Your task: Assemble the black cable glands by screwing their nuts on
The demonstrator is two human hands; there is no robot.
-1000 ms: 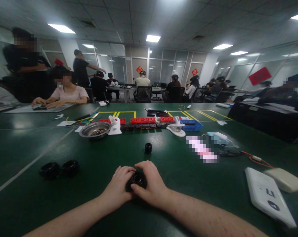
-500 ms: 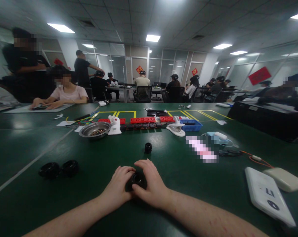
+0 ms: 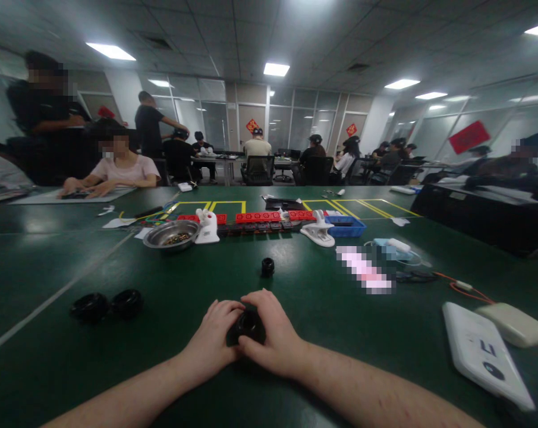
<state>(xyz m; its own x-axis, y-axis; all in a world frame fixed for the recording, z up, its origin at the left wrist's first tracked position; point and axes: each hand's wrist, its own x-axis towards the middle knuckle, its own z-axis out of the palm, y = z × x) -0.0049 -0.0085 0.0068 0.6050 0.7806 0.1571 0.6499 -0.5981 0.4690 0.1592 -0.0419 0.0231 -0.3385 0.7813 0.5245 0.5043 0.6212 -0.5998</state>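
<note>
Both my hands are wrapped round a black ring-shaped piece (image 3: 249, 326), like a small wheel with a hole in its middle. My left hand (image 3: 217, 333) closes on its left side, fingers curled over the far edge. On the right, my right hand (image 3: 274, 340) curves round it with the thumb at the near side. Much of the piece is hidden by the fingers. A smaller black ring-like piece (image 3: 267, 267) stands just beyond my hands. Two more black rings, the outer one (image 3: 90, 307) and the inner one (image 3: 126, 303), lie on the green table to the left.
Further back are a metal bowl (image 3: 155, 237) of small parts, white clips (image 3: 317, 230), red blocks (image 3: 257, 217) and a blue tray (image 3: 358, 227). A white device (image 3: 478, 345) and a beige case (image 3: 513, 324) lie at right. Several people sit or stand around; one person (image 3: 126, 170) works across the table.
My hands keep almost the same grip, with the right fingers and thumb shifting very slightly on the black piece. The other black rings have not moved.
</note>
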